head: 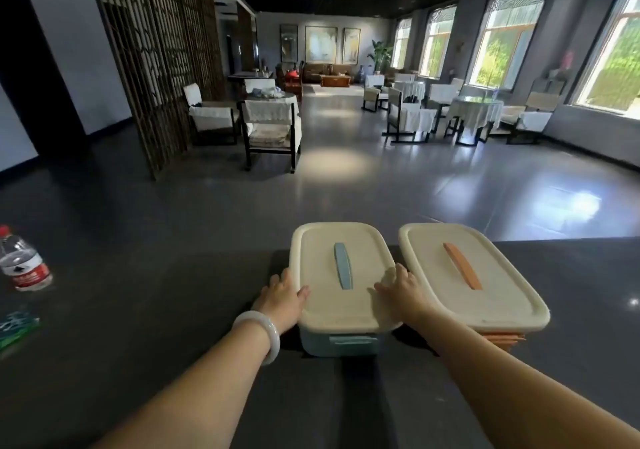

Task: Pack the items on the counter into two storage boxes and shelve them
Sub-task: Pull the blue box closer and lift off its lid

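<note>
Left hand: our left hand (282, 301) clasps the left rim of the blue box, with the thumb on top of the lid and the fingers down the side. A pale bracelet (263, 334) sits on the wrist.
Right hand: our right hand (403, 293) holds the opposite rim the same way, with its fingers in the narrow gap between the two boxes.
Blue box: the blue box (341, 343) stands on the dark worktop (138, 362) right in front of us, closed under a cream lid (332, 310) with a blue handle (343, 265) along its middle.
Handling: we judge it to be stiff moulded plastic, smooth and a little slippery. We cannot see what is inside, so we cannot tell its weight.
Where to hold: the lid may only sit loose, so the recessed grip in the near wall, or the underside, looks safer for lifting than the rim. The handle would suit only a light load.
Orange box: the orange box (502, 338) stands just beside it on the right, also lidded, and neither hand touches it.
Left out: a green packet (15, 327) and, beyond it, a water bottle (24, 261) lie well apart on the left.
Stage: both boxes look ready for shelving. No shelf is in view.
</note>
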